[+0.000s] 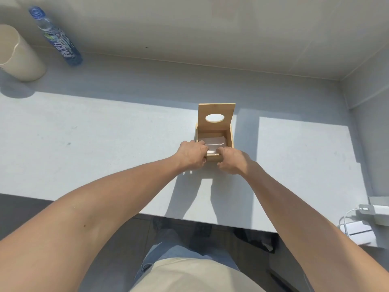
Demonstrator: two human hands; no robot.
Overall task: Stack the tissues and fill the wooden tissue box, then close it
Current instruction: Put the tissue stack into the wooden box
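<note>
Two hands, left (192, 153) and right (230, 160), gripping one open wooden tissue box (229, 137), tissues (214, 143) inside

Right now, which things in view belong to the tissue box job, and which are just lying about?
Part of the job: wooden box, its raised lid, the tissues inside it, the left hand and right hand at its near edge.

Lying about: blue bottle, beige cup, white charger and cable.
</note>
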